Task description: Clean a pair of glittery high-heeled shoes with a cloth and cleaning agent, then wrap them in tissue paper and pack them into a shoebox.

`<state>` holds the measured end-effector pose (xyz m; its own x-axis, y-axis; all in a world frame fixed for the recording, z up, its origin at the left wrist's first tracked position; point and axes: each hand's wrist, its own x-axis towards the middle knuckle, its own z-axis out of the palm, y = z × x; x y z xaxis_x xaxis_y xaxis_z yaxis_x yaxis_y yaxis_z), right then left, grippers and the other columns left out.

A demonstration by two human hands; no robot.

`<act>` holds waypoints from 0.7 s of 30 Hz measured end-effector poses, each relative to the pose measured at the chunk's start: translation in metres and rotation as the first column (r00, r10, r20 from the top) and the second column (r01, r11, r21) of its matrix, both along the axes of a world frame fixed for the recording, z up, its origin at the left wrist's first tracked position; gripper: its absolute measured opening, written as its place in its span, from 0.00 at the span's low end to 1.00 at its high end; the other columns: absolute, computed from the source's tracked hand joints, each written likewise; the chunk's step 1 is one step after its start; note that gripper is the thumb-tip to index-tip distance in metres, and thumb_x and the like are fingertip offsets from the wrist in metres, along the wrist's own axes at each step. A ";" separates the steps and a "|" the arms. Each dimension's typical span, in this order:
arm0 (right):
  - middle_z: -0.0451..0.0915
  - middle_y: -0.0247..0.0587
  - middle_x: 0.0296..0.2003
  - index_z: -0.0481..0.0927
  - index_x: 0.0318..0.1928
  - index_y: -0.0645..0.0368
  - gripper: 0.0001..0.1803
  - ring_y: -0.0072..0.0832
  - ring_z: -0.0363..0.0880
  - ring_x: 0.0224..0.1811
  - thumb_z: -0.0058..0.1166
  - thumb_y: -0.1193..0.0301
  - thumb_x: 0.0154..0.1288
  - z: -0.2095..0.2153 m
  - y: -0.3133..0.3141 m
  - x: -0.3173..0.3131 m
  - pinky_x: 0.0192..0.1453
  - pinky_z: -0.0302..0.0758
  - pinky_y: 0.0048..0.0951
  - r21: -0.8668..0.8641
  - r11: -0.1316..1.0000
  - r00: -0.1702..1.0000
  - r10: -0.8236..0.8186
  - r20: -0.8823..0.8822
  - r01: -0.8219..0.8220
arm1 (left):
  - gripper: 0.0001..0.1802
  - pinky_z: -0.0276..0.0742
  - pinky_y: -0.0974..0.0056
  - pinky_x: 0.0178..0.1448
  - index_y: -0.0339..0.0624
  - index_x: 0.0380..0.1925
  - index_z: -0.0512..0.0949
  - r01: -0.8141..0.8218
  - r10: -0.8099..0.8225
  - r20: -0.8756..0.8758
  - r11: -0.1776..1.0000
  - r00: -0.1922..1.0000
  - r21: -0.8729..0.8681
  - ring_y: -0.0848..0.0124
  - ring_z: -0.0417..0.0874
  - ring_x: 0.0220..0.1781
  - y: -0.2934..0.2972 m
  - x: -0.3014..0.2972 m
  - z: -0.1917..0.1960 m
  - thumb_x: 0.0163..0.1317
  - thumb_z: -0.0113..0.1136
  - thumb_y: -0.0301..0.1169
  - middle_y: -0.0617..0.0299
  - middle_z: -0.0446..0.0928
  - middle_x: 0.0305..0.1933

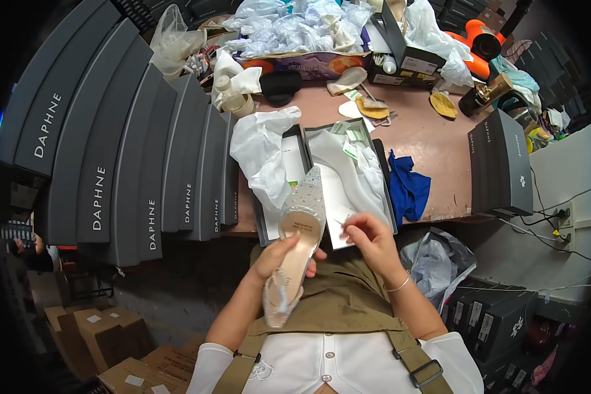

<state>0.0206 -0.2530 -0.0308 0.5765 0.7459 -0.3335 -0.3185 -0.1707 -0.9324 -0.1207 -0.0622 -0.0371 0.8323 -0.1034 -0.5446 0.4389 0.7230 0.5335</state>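
Glittered silver pointed shoe (300, 226), gripped at mid-sole by left hand (284, 255), toe over the open shoebox (348, 180) at the table's near edge. Right hand (368, 238) pinches a small item, unidentifiable. Blue cloth (408, 187) beside box; bare tabletop (433, 134) beyond.

bright even overhead light | soft shadows | sharp centre | fisheye-bent, dark rim

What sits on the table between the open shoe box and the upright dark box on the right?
In the head view, a crumpled blue cloth lies between the open shoe box and the upright dark box.
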 end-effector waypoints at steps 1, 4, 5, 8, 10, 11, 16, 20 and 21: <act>0.74 0.47 0.55 0.63 0.66 0.62 0.31 0.32 0.74 0.56 0.55 0.72 0.64 0.004 0.005 0.004 0.66 0.64 0.36 0.082 0.996 0.999 0.012 0.032 -0.015 | 0.26 0.80 0.67 0.31 0.31 0.47 0.72 0.038 -0.039 -0.060 0.999 0.997 -0.011 0.68 0.82 0.30 0.004 -0.002 0.003 0.71 0.42 0.47 0.48 0.80 0.37; 0.58 0.48 0.68 0.45 0.73 0.58 0.50 0.35 0.59 0.69 0.64 0.74 0.57 0.003 0.025 0.013 0.68 0.62 0.36 0.328 0.927 0.983 0.166 0.080 -0.183 | 0.24 0.78 0.69 0.28 0.30 0.42 0.73 0.086 -0.084 -0.196 0.996 0.977 0.002 0.70 0.79 0.24 -0.002 -0.004 0.031 0.70 0.41 0.45 0.50 0.78 0.29; 0.58 0.48 0.67 0.46 0.73 0.59 0.49 0.35 0.60 0.69 0.64 0.74 0.56 0.000 0.029 0.008 0.68 0.62 0.37 0.381 0.908 0.983 0.185 0.015 -0.176 | 0.24 0.77 0.70 0.27 0.30 0.40 0.73 0.095 -0.090 -0.234 0.995 0.968 0.013 0.71 0.78 0.21 -0.005 -0.003 0.038 0.70 0.40 0.44 0.51 0.77 0.26; 0.59 0.49 0.67 0.47 0.72 0.60 0.49 0.36 0.60 0.69 0.64 0.74 0.57 0.003 0.038 -0.001 0.68 0.62 0.38 0.423 0.887 0.972 0.230 -0.057 -0.185 | 0.22 0.73 0.72 0.20 0.31 0.38 0.73 0.049 -0.067 -0.226 0.995 0.972 -0.084 0.72 0.74 0.17 -0.010 -0.013 0.024 0.68 0.41 0.43 0.53 0.74 0.21; 0.59 0.49 0.67 0.47 0.72 0.60 0.49 0.36 0.60 0.69 0.64 0.74 0.57 0.003 0.039 -0.005 0.68 0.63 0.39 0.404 0.892 0.969 0.243 -0.051 -0.202 | 0.23 0.69 0.73 0.15 0.29 0.37 0.73 0.035 -0.056 -0.196 0.994 0.979 -0.106 0.72 0.72 0.13 -0.011 -0.020 0.009 0.65 0.44 0.43 0.53 0.74 0.19; 0.59 0.49 0.67 0.48 0.72 0.60 0.49 0.36 0.61 0.68 0.65 0.73 0.57 0.002 0.040 -0.006 0.68 0.63 0.39 0.395 0.895 0.969 0.244 -0.041 -0.208 | 0.23 0.69 0.73 0.15 0.29 0.37 0.73 0.053 -0.076 -0.175 0.990 0.982 -0.130 0.72 0.72 0.12 -0.009 -0.023 0.001 0.65 0.44 0.44 0.53 0.74 0.19; 0.62 0.46 0.65 0.50 0.71 0.62 0.50 0.34 0.64 0.66 0.68 0.71 0.53 0.009 0.041 -0.006 0.66 0.65 0.39 0.314 0.921 0.970 0.242 -0.005 -0.229 | 0.25 0.68 0.72 0.13 0.28 0.37 0.73 0.116 -0.133 -0.086 0.978 0.987 -0.176 0.71 0.71 0.10 -0.003 -0.028 -0.017 0.64 0.46 0.46 0.52 0.73 0.18; 0.64 0.45 0.64 0.52 0.71 0.60 0.49 0.33 0.66 0.64 0.68 0.70 0.54 0.005 0.045 -0.011 0.66 0.66 0.38 0.326 0.934 0.989 0.145 0.028 -0.146 | 0.26 0.68 0.73 0.14 0.29 0.36 0.73 0.071 -0.095 -0.089 0.968 0.991 -0.242 0.71 0.72 0.11 -0.001 -0.028 -0.020 0.64 0.47 0.47 0.52 0.74 0.21; 0.65 0.45 0.63 0.53 0.70 0.60 0.48 0.32 0.67 0.63 0.68 0.70 0.54 0.002 0.047 -0.013 0.65 0.67 0.38 0.340 0.934 0.994 0.102 0.032 -0.107 | 0.26 0.69 0.73 0.14 0.29 0.37 0.73 0.037 -0.066 -0.110 0.968 0.992 -0.249 0.71 0.73 0.12 -0.002 -0.025 -0.014 0.65 0.47 0.48 0.53 0.74 0.22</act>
